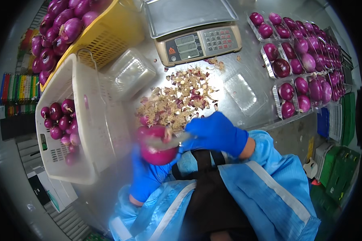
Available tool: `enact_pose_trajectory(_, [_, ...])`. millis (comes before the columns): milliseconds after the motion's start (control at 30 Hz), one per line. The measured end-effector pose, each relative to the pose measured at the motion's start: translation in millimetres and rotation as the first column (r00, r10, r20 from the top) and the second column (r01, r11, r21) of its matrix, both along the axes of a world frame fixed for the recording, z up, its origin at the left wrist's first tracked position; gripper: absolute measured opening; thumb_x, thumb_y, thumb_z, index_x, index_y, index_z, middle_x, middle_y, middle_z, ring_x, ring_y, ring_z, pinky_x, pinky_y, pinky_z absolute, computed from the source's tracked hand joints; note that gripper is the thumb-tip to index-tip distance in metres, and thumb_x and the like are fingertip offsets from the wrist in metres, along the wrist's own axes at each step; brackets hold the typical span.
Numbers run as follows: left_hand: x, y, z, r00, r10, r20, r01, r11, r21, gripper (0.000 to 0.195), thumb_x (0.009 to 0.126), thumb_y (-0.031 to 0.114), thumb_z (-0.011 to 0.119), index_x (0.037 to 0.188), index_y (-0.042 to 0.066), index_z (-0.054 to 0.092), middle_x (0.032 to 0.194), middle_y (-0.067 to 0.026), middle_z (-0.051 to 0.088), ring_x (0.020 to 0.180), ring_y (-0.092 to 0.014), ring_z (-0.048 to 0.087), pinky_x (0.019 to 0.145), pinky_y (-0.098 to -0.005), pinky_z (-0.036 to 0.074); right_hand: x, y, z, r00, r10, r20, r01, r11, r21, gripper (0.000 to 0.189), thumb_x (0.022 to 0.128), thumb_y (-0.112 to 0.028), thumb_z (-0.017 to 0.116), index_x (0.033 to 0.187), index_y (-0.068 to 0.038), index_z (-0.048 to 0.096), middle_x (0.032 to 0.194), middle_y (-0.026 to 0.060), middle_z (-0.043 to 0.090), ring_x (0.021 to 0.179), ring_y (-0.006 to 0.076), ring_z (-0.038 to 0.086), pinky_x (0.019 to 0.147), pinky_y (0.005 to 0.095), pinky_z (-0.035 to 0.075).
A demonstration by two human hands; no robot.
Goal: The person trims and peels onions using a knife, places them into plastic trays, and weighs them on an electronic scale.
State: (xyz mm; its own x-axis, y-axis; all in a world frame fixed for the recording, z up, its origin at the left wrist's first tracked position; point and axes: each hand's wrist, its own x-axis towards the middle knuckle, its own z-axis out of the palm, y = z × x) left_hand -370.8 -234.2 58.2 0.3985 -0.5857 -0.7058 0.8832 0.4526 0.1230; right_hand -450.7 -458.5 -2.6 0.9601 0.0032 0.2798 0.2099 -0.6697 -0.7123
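Note:
In a blue glove, my left hand cups a large red onion from below, near the table's front edge. My right hand, gloved in the same blue, grips a knife or similar blade, blurred by motion. Its blade crosses in front of the onion's upper side, beside a pale stub of root or stem. The handle is hidden inside my right fist. Just beyond both hands lies a heap of dry roots and onion skin trimmings.
A white basket with small onions stands left, below a yellow crate heaped with onions. A stack of clear trays sits beside them. The weighing scale is at the back. Right are a single clear tray and packed onion trays.

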Motion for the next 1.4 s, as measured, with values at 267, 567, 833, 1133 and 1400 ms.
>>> enact_pose_trajectory(267, [-1, -47, 3, 0.909, -0.170, 0.380, 0.080, 0.967, 0.240, 0.056, 0.082, 0.010, 0.072, 0.129, 0.002, 0.042, 0.124, -0.0133, 0.051, 0.109, -0.022, 0.055, 0.091, -0.0366, 0.053, -3, 10, 34, 0.977, -0.007, -0.214, 0.138, 0.784, 0.605, 0.083, 0.070, -0.024, 0.082, 0.140, -0.009, 0.040, 0.133, 0.0113, 0.053, 0.119, 0.0210, 0.054, 0.097, 0.0321, 0.045])
enact_pose_trajectory(567, [1, -41, -48, 0.716, -0.500, 0.487, 0.292, 0.848, 0.442, 0.030, 0.097, 0.021, 0.048, 0.112, -0.002, 0.060, 0.111, -0.0131, 0.064, 0.098, -0.020, 0.062, 0.091, -0.0337, 0.049, -47, -47, 7, 0.861, -0.276, -0.428, 0.483, 0.707, 0.516, 0.075, 0.070, -0.016, 0.080, 0.136, -0.005, 0.046, 0.120, 0.0158, 0.060, 0.107, 0.0219, 0.060, 0.091, 0.0354, 0.051])
enact_pose_trajectory(833, [24, 23, 68, 0.228, -0.751, 0.620, 0.446, 0.646, 0.619, 0.033, 0.090, 0.012, 0.061, 0.121, 0.001, 0.059, 0.123, -0.0112, 0.059, 0.103, -0.019, 0.060, 0.089, -0.0318, 0.048, -108, -126, -79, 0.717, -0.565, -0.408, 0.556, 0.817, -0.153, 0.080, 0.066, -0.009, 0.080, 0.137, -0.005, 0.044, 0.134, 0.0110, 0.052, 0.119, 0.0228, 0.053, 0.099, 0.0327, 0.043])
enact_pose_trajectory(1133, [184, 194, 144, 0.446, -0.778, 0.442, -0.407, 0.263, 0.874, 0.022, 0.085, 0.004, 0.062, 0.105, -0.003, 0.063, 0.098, -0.0097, 0.067, 0.089, -0.016, 0.063, 0.082, -0.0292, 0.050, -74, -105, -48, 0.695, -0.626, -0.354, 0.670, 0.743, 0.002, 0.053, 0.085, -0.008, 0.064, 0.135, -0.004, 0.048, 0.135, 0.0096, 0.052, 0.119, 0.0184, 0.051, 0.100, 0.0319, 0.038])
enact_pose_trajectory(1400, [368, 391, -23, -0.052, -0.617, -0.786, -0.362, -0.721, 0.590, 0.046, 0.065, 0.036, 0.075, 0.096, 0.002, 0.067, 0.094, -0.0212, 0.066, 0.086, -0.038, 0.063, 0.076, -0.0466, 0.050, -40, -14, -5, 0.677, -0.607, -0.415, 0.683, 0.728, 0.050, 0.036, 0.084, -0.004, 0.065, 0.120, -0.005, 0.060, 0.112, 0.0092, 0.066, 0.102, 0.0167, 0.061, 0.087, 0.0292, 0.047])
